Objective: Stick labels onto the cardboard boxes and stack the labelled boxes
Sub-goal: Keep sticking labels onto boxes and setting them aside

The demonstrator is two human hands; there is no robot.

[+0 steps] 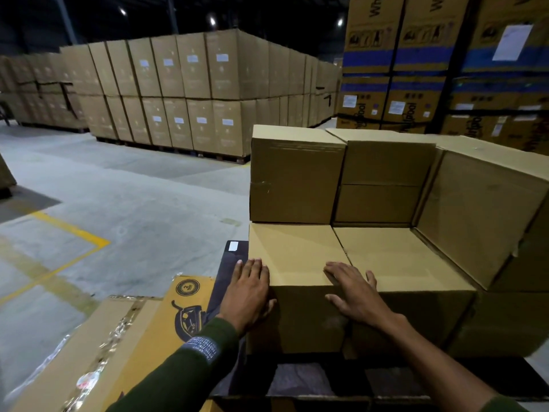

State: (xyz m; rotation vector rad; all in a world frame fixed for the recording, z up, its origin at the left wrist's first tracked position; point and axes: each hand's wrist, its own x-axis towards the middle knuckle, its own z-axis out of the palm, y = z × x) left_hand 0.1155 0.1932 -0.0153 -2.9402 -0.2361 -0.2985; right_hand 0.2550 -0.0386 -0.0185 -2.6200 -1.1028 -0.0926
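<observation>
A plain cardboard box (297, 251) stands at the near left of a stack of similar boxes. My left hand (248, 292) lies flat against its left front corner, fingers straight over the top edge. My right hand (355, 288) rests flat on the top near the seam with the neighbouring box (395, 257), thumb down the front face. Another box (295, 176) sits on top behind, with more boxes (386, 165) to its right. A small white label (233, 246) lies on a dark surface left of the stack. No label shows on the box I touch.
A flattened yellow printed carton (142, 331) with tape lies at the lower left. Pallets of brown boxes (184, 90) stand across the concrete floor (118, 203), which has yellow lines. Tall blue-striped cartons (416, 63) rise at the back right. A dark pallet (312, 379) carries the stack.
</observation>
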